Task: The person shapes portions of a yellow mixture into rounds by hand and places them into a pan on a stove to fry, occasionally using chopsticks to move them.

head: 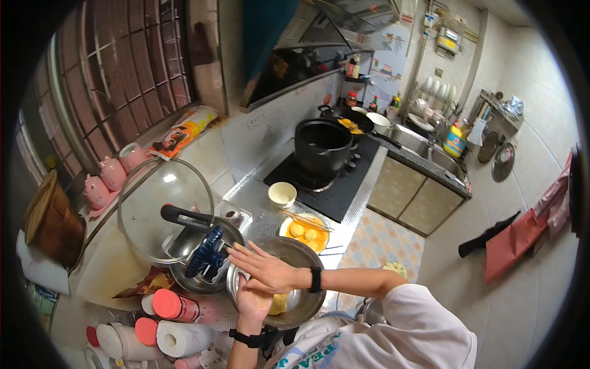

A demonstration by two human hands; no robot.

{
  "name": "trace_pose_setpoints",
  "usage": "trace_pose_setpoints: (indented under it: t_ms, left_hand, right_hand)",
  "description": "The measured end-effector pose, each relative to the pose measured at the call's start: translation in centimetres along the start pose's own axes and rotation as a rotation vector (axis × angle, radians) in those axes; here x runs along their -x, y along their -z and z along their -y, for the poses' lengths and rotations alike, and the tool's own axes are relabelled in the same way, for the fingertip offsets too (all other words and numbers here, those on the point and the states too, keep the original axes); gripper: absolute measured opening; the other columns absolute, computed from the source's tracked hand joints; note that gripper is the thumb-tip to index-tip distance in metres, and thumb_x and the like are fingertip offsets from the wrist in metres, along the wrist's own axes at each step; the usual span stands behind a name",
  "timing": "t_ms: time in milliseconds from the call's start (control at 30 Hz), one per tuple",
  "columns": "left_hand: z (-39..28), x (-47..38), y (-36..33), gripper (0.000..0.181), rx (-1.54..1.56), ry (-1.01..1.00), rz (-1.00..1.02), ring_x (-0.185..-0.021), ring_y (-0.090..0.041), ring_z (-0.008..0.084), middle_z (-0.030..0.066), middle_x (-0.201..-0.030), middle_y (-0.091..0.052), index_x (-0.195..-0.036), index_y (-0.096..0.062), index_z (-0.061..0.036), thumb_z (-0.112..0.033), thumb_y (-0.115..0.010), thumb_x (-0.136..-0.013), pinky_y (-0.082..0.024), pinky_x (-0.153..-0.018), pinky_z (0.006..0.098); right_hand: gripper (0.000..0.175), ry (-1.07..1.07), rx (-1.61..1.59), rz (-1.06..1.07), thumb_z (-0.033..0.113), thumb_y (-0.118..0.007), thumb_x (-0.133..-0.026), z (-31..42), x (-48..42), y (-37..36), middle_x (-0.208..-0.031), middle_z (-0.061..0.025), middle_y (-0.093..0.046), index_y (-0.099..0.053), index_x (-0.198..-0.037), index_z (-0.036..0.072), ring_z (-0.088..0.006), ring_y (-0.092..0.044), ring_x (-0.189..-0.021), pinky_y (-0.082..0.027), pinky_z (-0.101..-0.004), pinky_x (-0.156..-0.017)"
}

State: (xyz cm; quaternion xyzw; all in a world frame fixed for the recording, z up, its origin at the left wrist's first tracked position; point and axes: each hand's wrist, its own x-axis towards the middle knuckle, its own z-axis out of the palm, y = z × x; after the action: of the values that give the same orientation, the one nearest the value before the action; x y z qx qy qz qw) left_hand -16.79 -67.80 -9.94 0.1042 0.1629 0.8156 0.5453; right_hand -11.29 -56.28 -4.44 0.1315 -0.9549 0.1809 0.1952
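My right hand lies flat across my left hand, palm towards palm, over the left side of a wide metal bowl. Whether anything is between the palms is hidden. A yellow dough-like lump sits in the bowl below the hands. Just beyond the bowl is a plate of round yellow pieces in orange liquid, with wooden chopsticks across its far edge. An empty cream bowl stands behind it. Left of my hands, a blue-patterned object rests at a second metal bowl.
A black pot stands on the gas hob, with a wok of yellow food behind. A glass lid leans at the left. Paper towel and red-lidded containers crowd the lower left. The sink is far right.
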Motion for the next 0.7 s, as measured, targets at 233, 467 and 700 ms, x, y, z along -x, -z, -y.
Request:
trace_pose_setpoints:
  t_ms: [233,467,700]
  left_hand:
    - [2.1,-0.1,0.5,0.067,-0.263,-0.033,0.18,-0.138,-0.014,0.0232,0.0117,-0.15,-0.012,-0.144,-0.014,-0.0073,-0.05,-0.024,-0.094,-0.009,-0.113,0.0369]
    - [0.0,-0.2,1.2,0.066,-0.218,-0.056,0.013,-0.138,-0.016,0.0233,0.0102,-0.15,-0.017,-0.143,-0.018,-0.0083,-0.049,-0.03,-0.093,-0.011,-0.112,0.0366]
    - [1.8,-0.7,1.3,0.058,0.022,0.065,0.139,-0.132,-0.029,0.0225,0.0097,-0.143,-0.032,-0.138,-0.032,-0.0082,-0.046,-0.028,-0.095,-0.019,-0.11,0.0372]
  right_hand:
    - [0.067,0.269,-0.121,0.095,0.038,-0.04,-0.092,4.6,0.3,0.0,-0.147,-0.0193,-0.018,-0.021,-0.139,-0.005,-0.0366,-0.015,-0.137,-0.009,-0.0485,-0.111]
    - [0.065,0.029,-0.137,0.016,0.035,-0.044,-0.09,1.7,1.4,-0.7,-0.145,-0.0218,-0.022,-0.024,-0.139,-0.002,-0.0373,-0.019,-0.135,-0.011,-0.0488,-0.11]
    - [0.056,0.01,-0.099,-0.033,0.031,-0.04,-0.092,0.5,-0.6,-1.4,-0.145,-0.0211,-0.023,-0.03,-0.137,-0.002,-0.0358,-0.019,-0.136,-0.012,-0.0499,-0.11]
